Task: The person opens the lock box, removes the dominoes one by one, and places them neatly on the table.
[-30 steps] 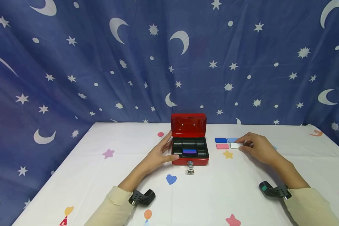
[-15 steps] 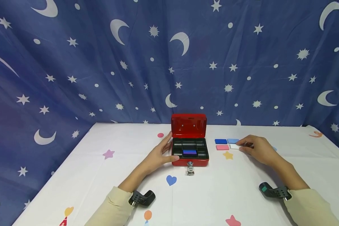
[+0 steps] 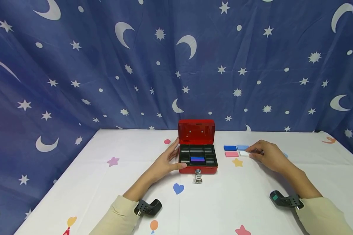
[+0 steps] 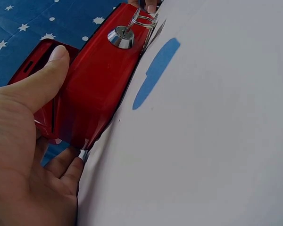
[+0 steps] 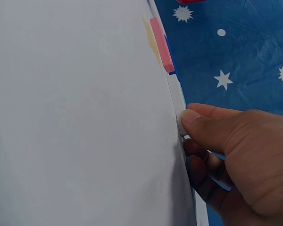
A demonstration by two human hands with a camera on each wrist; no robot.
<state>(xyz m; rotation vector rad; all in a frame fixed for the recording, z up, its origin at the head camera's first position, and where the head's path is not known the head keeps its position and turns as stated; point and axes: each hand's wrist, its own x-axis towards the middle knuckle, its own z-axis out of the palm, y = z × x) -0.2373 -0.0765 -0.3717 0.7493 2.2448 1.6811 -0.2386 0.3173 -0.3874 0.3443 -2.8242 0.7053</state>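
A small red cash box (image 3: 184,170) stands with its lid (image 3: 196,132) raised. Its black tray (image 3: 184,152) holds a blue and a purple block (image 3: 197,159) in the front middle compartment. My left hand (image 3: 164,164) grips the box's left side, thumb at the front corner and fingers along the side toward the back. To the right, a white block (image 3: 243,153) lies on the table, its right end between the thumb and fingers of my right hand (image 3: 267,155). In the right wrist view, thumb and forefinger pinch this white block (image 5: 176,101). Some fingers are hidden behind the hand.
Beside the white block lie a dark blue block (image 3: 230,148), a light blue block (image 3: 242,148) and a pink block (image 3: 231,154). Keys on a ring (image 3: 198,178) hang from the box's front lock. A starry blue curtain (image 3: 153,65) rises behind the white tablecloth (image 3: 217,202).
My right hand's fingers have settled slightly at the white block's end, and the block's visible part looks a little shorter. My left hand keeps its place. The head view has tilted slightly.
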